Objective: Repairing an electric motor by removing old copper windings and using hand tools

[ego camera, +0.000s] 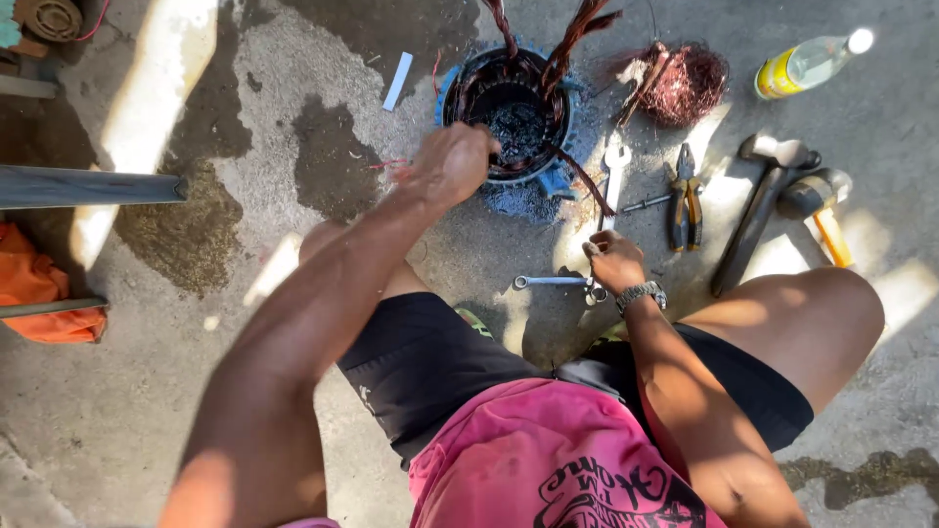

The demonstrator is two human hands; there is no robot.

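Orange cloth (39,284) at far left, well apart; left hand (452,161) fisted on the rim of the round motor stator (509,112), seemingly steadying it, what it grips hidden; right hand (614,262) closed around a wrench (553,282) on the concrete floor (147,391); pliers (685,196), hammers (773,196) and bottle (807,64) laid near, rightward.

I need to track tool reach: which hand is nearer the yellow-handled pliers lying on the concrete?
Right. The right hand rests on the ground just left of the yellow-handled pliers, below them in view. The left hand is farther left, at the round motor stator's rim.
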